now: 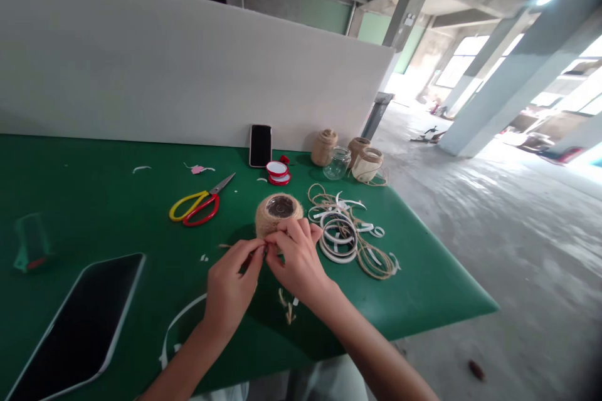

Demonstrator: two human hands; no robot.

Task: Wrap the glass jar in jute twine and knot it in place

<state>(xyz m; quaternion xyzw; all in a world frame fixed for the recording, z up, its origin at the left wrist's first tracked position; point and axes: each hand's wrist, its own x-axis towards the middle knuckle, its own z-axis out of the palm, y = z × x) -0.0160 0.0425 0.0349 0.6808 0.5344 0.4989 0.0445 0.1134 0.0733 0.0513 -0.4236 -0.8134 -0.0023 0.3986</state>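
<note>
A glass jar wrapped in jute twine (268, 213) stands upright in front of me, its open mouth facing up. My left hand (232, 279) is closed in a pinch at the jar's lower front, and a short twine end (224, 245) sticks out left of it. My right hand (298, 257) lies against the jar's front right, with thumb and finger pinched close to the left fingertips. What sits between the fingertips is too small to make out, though it is at the twine wrapping. Small twine scraps (288, 310) lie below the hands.
Scissors (202, 207) lie left of the jar. Loose twine (376, 269) and white tape rings (338, 241) lie right. Behind are red-edged tape rolls (278, 172), a phone (260, 145), a clear jar (337, 164) and wrapped jars (324, 148). A tablet (79, 326) lies front left.
</note>
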